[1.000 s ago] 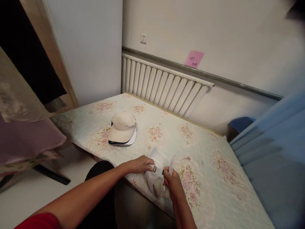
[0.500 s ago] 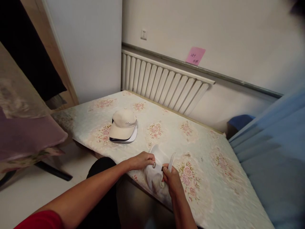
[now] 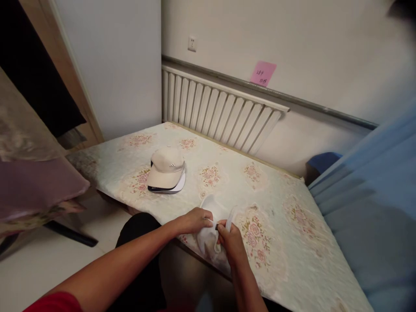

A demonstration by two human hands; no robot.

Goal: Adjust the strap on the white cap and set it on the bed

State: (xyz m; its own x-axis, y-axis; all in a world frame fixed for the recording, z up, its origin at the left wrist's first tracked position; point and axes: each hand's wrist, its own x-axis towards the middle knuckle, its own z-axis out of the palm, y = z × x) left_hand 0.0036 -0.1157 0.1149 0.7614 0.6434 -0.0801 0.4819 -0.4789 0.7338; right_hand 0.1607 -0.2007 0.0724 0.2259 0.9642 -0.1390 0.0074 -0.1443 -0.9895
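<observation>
A white cap (image 3: pixel 208 240) lies at the near edge of the flowered mattress (image 3: pixel 240 186), its back strap towards me. My left hand (image 3: pixel 198 220) is closed on one side of the strap, where the small buckle sits. In my right hand (image 3: pixel 230 238) the other strap end, with a dark tip, is pinched between thumb and fingers. The two strap ends come together between my hands, and whether they are joined I cannot tell. Farther off to the left, a stack of caps (image 3: pixel 166 170) has a beige one on top of a dark one and a white one.
A white radiator (image 3: pixel 211 102) runs along the wall behind the mattress. Blue curtains (image 3: pixel 373 208) hang at the right. On the left stands a chair (image 3: pixel 42 182) draped with cloth. A pink note (image 3: pixel 263 73) is stuck above the radiator.
My right hand has brought the dark-tipped strap end left, up to the buckle side in my left hand. The view has shifted slightly; the stacked caps stay put.
</observation>
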